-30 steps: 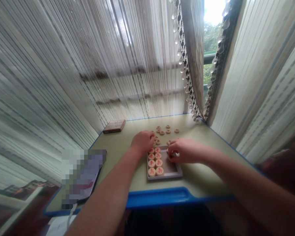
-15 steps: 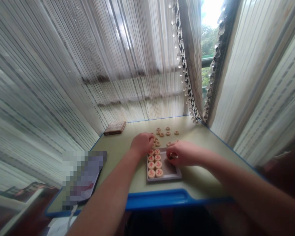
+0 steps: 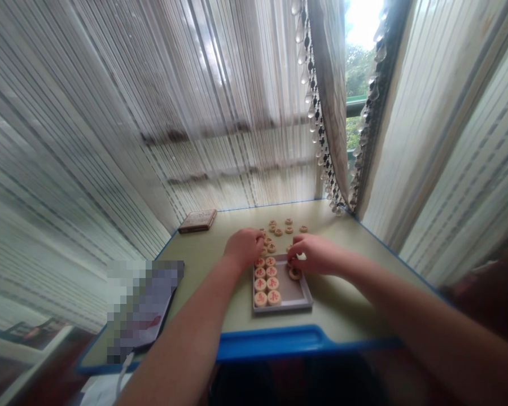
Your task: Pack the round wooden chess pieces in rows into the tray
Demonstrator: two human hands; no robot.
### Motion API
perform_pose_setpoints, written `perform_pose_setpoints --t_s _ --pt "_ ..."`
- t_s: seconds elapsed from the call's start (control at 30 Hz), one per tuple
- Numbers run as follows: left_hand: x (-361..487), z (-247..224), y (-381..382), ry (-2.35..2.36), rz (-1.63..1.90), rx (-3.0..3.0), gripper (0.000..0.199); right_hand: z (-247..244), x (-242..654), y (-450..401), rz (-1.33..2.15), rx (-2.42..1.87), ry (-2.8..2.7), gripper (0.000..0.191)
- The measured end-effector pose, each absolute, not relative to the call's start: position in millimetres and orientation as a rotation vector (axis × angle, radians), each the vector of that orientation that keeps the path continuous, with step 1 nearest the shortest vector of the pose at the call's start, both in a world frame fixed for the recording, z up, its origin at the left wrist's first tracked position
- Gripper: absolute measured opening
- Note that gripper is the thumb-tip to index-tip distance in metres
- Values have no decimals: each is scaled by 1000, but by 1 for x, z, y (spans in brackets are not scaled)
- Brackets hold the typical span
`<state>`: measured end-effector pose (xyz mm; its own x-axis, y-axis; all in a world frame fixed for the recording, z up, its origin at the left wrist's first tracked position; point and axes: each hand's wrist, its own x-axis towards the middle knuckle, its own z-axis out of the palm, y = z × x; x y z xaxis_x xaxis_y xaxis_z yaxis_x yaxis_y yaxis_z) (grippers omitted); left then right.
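A shallow grey tray (image 3: 290, 306) holds several round red-marked pieces (image 3: 272, 283) in two columns along its left side. One dark-marked piece (image 3: 295, 273) lies near the tray's right wall. Above the tray's far right corner, my right hand (image 3: 311, 255) has its fingers bent and pressed together; whatever they hold is mostly hidden. My left hand (image 3: 245, 246) is closed beside the tray's far left corner, its fingertips at some loose pieces, and its grip is too small to make out. Beyond the tray, several dark-marked pieces (image 3: 278, 232) are scattered on the table.
A brown box (image 3: 197, 220) sits at the table's far left corner. On the left lies a dark-edged tablet-like object (image 3: 152, 307), partly pixelated. The pale green table (image 3: 347, 316) has a blue rim. String curtains (image 3: 237, 101) hang behind it.
My right hand has moved up and away from the piece at the tray's right side, which now shows, to the tray's far right corner. My left hand has barely moved.
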<state>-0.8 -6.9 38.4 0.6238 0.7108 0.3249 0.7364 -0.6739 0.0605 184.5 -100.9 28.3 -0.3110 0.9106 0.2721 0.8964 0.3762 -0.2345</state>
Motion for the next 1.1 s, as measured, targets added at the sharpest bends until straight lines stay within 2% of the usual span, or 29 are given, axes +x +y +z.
perform_pose_setpoints --t_s 0.47,0.67,0.8,0.97,1.1 --pt "-5 31 3 -1249 -561 -2768 30 30 189 -96 32 -1570 -2129 18" --pt "-2 22 13 -1284 -648 -2828 45 15 214 -76 -195 -2007 -1804 33" --pt "-4 15 22 -1450 -699 -2962 43 12 230 -68 19 -2221 -1683 35" --pt "-7 11 28 -1639 -867 -3036 43 19 229 -70 227 -2189 -1753 28" --pt "-7 11 30 -1697 -866 -3026 43 25 225 -73 292 -2141 -1743 24"
